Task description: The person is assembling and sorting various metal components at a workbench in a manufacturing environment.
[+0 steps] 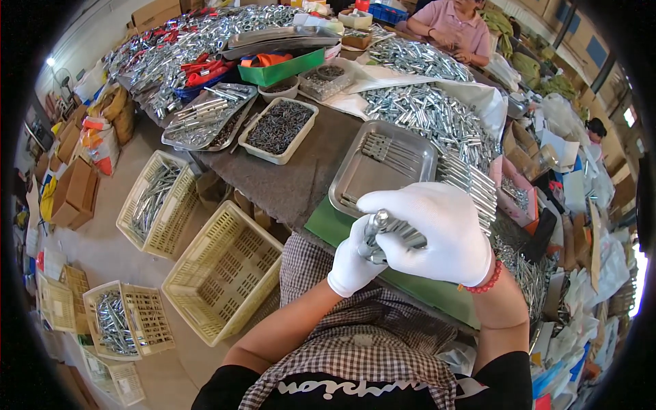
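Both of my hands wear white gloves and meet above the near edge of the table. My left hand (354, 263) is closed around the lower left of a bundle of shiny metal rods (411, 234). From above and to the right, my right hand (441, 229) curls over the same bundle, with thumb and fingers on it. One rod's rounded end sticks up between the hands; my fingers hide part of the rest. Just beyond lies a metal tray (365, 174) holding several slim rods with thicker ends (391, 152). Right of it, similar silver rods (471, 188) lie in a row.
A big heap of metal tubes (430, 113) covers the table's far right. A white tray of dark screws (280, 128) stands left. Yellow plastic crates (222, 273) sit on the floor at left. Across the table sits another person (451, 31). A pink box (514, 191) is at right.
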